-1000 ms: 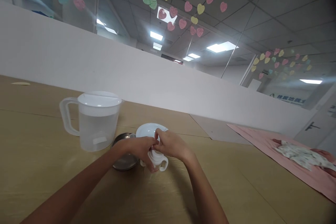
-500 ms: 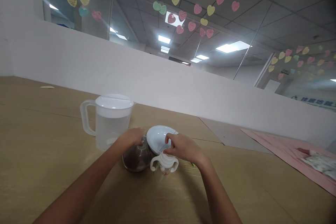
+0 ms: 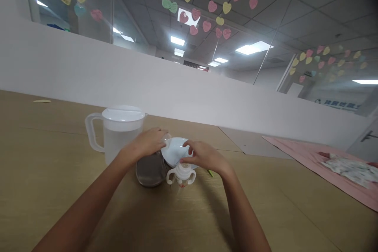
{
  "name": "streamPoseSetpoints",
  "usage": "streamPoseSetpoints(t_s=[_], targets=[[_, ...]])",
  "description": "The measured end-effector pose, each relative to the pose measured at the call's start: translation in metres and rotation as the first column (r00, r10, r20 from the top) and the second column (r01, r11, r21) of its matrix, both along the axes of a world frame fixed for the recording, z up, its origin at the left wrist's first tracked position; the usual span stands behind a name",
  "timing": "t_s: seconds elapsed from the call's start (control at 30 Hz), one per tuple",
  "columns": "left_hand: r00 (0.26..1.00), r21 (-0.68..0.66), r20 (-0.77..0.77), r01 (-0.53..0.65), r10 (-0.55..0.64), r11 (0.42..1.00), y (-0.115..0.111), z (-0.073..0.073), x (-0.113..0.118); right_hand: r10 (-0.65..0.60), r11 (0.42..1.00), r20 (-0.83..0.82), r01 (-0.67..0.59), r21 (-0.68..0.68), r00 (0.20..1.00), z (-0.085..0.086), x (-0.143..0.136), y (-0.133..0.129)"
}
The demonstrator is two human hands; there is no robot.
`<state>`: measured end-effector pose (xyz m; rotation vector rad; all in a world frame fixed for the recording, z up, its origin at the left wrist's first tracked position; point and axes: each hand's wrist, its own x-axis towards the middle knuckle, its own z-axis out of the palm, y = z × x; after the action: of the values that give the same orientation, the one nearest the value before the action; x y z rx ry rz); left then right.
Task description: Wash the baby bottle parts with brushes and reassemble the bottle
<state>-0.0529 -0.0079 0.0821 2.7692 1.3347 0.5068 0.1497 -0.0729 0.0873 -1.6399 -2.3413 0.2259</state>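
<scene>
My left hand (image 3: 152, 141) holds a clear, dome-shaped cap (image 3: 167, 140) in its fingertips, above a dark, rounded container (image 3: 151, 169). A baby bottle (image 3: 182, 173) with two white handles stands upright on the table in front of me. My right hand (image 3: 203, 155) is over the bottle's top, thumb and curled index finger apart, the thumb near or touching the rim. I cannot make out anything between those fingers. Behind the bottle is a white bowl (image 3: 175, 151), partly covered by my right hand.
A lidded, translucent pitcher (image 3: 121, 138) stands to the left, its handle facing left. A small green strip (image 3: 210, 173) lies right of the bottle. Farther right, a pink cloth (image 3: 295, 153) bears a patterned cloth (image 3: 345, 169). A white wall (image 3: 177, 94) runs behind the table.
My left hand has risen with the clear cap, away from the front of the dark container. My right hand stays by the bottle's top. The view has shifted slightly.
</scene>
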Motion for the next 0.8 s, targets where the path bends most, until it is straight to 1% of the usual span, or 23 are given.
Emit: streamPoseSetpoints(t_s=[0.03,0.07,0.13,0.23,0.3,0.37,0.43,0.6,0.7,0.8], targets=[[0.998,0.020,0.035,0.058,-0.059,0.998,-0.010,0.008,0.001,0.011,1.000,-0.027,-0.010,0.028,1.000,0.001,0.001,-0.001],[0.991,0.013,0.063,0.118,-0.119,0.993,-0.019,0.014,0.003,0.023,0.998,-0.055,-0.020,0.055,0.998,0.003,0.002,-0.003],[0.975,-0.007,0.106,0.196,-0.194,0.981,-0.036,0.022,0.007,0.047,0.993,-0.111,-0.035,0.111,0.993,0.005,0.003,-0.006],[0.958,-0.040,0.132,0.262,-0.255,0.964,-0.051,0.026,0.014,0.064,0.983,-0.172,-0.033,0.182,0.983,0.008,0.003,-0.011],[0.944,-0.028,0.161,0.297,-0.289,0.954,-0.053,0.025,0.017,0.070,0.977,-0.195,-0.028,0.210,0.978,0.009,0.001,-0.013],[0.929,-0.012,0.189,0.327,-0.319,0.945,-0.053,0.024,0.020,0.078,0.977,-0.198,-0.036,0.208,0.977,0.009,0.001,-0.012],[0.927,-0.028,0.194,0.332,-0.321,0.943,-0.051,0.022,0.023,0.081,0.983,-0.172,-0.050,0.175,0.982,0.008,0.002,-0.011],[0.953,-0.098,0.154,0.279,-0.262,0.955,-0.046,0.011,0.033,0.059,0.998,-0.084,-0.057,0.024,0.995,0.004,0.007,-0.007],[0.966,-0.138,0.125,0.243,-0.226,0.960,-0.042,0.004,0.037,0.071,0.995,-0.075,-0.075,-0.064,0.995,0.001,0.010,-0.002],[0.976,-0.193,0.074,0.214,-0.203,0.958,-0.039,0.000,0.039,0.088,0.987,-0.040,-0.093,-0.129,0.995,-0.002,0.009,0.005]])
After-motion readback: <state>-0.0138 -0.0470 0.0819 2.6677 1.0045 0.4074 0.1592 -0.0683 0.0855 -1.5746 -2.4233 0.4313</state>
